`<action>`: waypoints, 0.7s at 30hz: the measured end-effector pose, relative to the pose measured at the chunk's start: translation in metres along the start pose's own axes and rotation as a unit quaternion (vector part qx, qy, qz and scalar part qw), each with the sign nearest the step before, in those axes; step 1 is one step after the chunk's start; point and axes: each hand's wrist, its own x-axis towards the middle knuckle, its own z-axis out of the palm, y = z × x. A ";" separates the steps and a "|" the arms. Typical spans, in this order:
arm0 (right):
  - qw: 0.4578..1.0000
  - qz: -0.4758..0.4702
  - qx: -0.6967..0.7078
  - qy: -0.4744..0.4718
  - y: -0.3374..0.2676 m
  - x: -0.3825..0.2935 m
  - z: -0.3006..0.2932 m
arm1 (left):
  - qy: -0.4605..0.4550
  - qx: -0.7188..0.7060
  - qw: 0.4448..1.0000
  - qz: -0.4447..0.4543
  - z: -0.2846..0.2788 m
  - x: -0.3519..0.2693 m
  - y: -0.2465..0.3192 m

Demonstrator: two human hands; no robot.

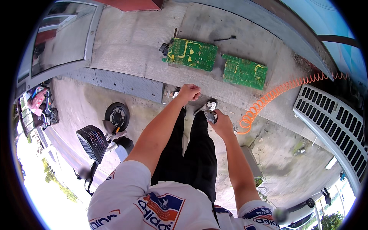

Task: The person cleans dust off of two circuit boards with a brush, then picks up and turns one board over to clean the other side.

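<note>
My left hand [189,92] is curled closed above my shoes, with nothing visible in it. In my right hand [222,123] is a small grey metallic object [212,116], partly covered by the fingers; its kind cannot be told. Beyond the hands, a green circuit board [202,56] with yellow patches lies on the concrete step, a black part at its left end. A second green circuit board [244,72] lies to its right, apart from it. Behind them rests a dark brush [225,38]. Neither hand touches the boards.
An orange coiled hose [266,99] stretches from beside my right hand to the upper right. At right stands a white slatted panel [330,112]. Metal ramp plates [141,87] line the step at left, near a scooter's front wheel [117,116] and basket [92,142]. A glass door [61,37] stands upper left.
</note>
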 end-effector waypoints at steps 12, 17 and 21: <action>0.986 0.034 -0.090 0.136 0.122 0.063 -0.170 | 0.175 0.206 0.963 0.015 -0.080 -0.029 -0.043; 0.954 0.010 -0.202 0.222 0.082 0.153 -0.244 | 0.205 0.080 0.976 -0.010 -0.073 -0.035 -0.019; 0.955 -0.089 -0.203 0.198 0.060 0.260 -0.253 | 0.058 -0.071 0.996 0.023 -0.058 -0.016 -0.008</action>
